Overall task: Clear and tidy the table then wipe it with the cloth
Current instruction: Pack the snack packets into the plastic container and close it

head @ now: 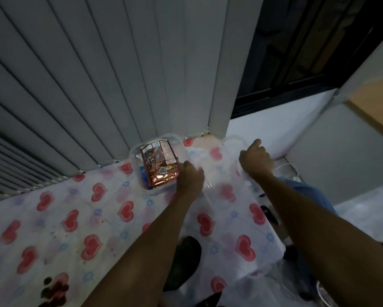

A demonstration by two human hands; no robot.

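table [75, 218]: fills the lower left and middle of the view, under a white cover printed with red hearts and small blue flowers.
container [170, 136]: clear plastic, open on top, at the table's far edge just in front of the blinds [97, 74].
packet [159, 165]: brown and shiny, lies tilted inside the container; something blue shows under it.
lid [221, 169]: clear and blurred, held over the far right corner of the table, just right of the container.
left hand [191, 176]: fingers curled on the lid's left edge, right beside the container's near right corner.
right hand [256, 160]: fingers curled over the lid's right edge, knuckles up.
stain [55, 289]: dark red-brown blotches on the cover near the front left edge.
dark thing [187, 258]: partly hidden under the left forearm; cannot tell what it is.
window [308, 41]: dark, at the upper right.
cable [291, 167]: white, on the floor past the right hand.
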